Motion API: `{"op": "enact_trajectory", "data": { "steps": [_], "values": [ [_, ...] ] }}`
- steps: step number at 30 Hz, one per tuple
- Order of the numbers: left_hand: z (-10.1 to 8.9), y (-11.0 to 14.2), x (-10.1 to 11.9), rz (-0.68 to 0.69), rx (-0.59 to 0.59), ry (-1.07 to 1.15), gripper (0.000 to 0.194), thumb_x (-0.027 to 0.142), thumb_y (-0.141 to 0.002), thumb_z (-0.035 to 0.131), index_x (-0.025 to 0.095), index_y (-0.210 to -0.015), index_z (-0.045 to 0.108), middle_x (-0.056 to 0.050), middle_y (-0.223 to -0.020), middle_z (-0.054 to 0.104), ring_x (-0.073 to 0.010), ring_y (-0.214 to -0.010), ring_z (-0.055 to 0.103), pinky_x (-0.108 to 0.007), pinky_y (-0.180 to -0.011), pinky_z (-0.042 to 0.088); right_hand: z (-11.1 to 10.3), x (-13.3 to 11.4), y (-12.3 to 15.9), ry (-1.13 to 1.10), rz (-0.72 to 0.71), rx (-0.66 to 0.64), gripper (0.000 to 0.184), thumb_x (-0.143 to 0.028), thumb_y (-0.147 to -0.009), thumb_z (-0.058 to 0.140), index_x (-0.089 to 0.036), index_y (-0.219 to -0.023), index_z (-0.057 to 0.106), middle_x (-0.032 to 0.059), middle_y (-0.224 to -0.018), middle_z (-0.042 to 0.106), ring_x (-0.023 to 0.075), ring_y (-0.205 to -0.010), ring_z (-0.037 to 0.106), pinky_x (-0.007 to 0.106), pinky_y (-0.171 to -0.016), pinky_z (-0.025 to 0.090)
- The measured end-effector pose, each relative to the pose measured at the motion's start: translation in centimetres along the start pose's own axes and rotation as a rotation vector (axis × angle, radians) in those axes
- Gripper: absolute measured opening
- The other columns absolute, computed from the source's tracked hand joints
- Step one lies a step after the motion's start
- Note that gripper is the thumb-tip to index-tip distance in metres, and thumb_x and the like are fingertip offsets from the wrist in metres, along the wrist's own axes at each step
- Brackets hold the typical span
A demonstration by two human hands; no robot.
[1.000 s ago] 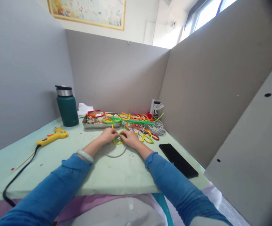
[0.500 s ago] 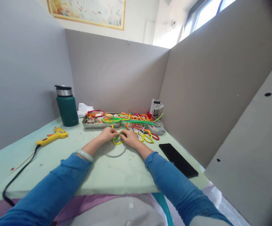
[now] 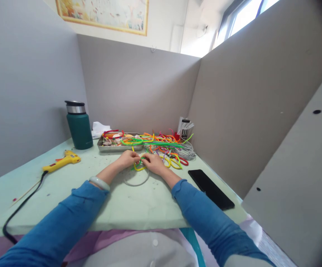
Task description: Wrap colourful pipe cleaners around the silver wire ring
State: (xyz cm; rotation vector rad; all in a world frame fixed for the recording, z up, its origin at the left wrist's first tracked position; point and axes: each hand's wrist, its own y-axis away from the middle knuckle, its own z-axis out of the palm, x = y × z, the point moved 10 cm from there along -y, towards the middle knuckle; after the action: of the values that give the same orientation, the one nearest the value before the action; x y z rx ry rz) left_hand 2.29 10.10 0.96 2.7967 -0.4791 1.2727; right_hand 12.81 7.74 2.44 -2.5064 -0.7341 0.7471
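My left hand (image 3: 129, 158) and my right hand (image 3: 153, 163) meet over the table, fingertips pinched close together. Between them is a bent yellow pipe cleaner (image 3: 140, 169), with a bit of green pipe cleaner (image 3: 142, 159) showing at the fingers. Both hands seem closed on these fuzzy stems; the fingers partly hide how they cross. A thin grey ring (image 3: 137, 185) hangs or lies just below the hands, its upper part covered. Whether it is joined to the stems I cannot tell.
Behind the hands are a metal tray (image 3: 120, 149) of small pieces and a heap of coloured pipe cleaners (image 3: 166, 142). A yellow glue gun (image 3: 63, 161) and green bottle (image 3: 80, 129) stand left. On the right lies a black phone (image 3: 211, 189), near grey partitions (image 3: 138, 85).
My hands stay in nearly the same place. A small green end now shows below my left fingers, beside the yellow loop.
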Motion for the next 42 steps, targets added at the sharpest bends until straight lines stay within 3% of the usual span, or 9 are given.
{"op": "enact_trajectory", "data": {
  "steps": [20, 42],
  "values": [
    [-0.16, -0.02, 0.01, 0.003, 0.003, 0.076, 0.038, 0.044, -0.064, 0.06, 0.009, -0.079, 0.066, -0.002, -0.057, 0.059, -0.0048, -0.035, 0.034, -0.021, -0.037, 0.023, 0.18, 0.0, -0.01, -0.009, -0.016, -0.022, 0.019, -0.027, -0.078, 0.05, -0.022, -0.089, 0.064, -0.0006, -0.075, 0.063, 0.0112, -0.063, 0.05, 0.021, -0.056, 0.03],
    [0.2, 0.02, 0.19, 0.032, -0.016, 0.09, 0.037, 0.046, -0.066, 0.058, 0.01, -0.073, 0.064, -0.001, -0.058, 0.058, -0.0049, -0.035, 0.035, -0.02, -0.035, 0.025, -0.09, -0.08, 0.13, 0.005, 0.0, -0.029, 0.02, -0.029, -0.078, 0.049, -0.022, -0.089, 0.064, -0.0005, -0.075, 0.063, 0.0116, -0.064, 0.05, 0.021, -0.057, 0.03]
  ]
}}
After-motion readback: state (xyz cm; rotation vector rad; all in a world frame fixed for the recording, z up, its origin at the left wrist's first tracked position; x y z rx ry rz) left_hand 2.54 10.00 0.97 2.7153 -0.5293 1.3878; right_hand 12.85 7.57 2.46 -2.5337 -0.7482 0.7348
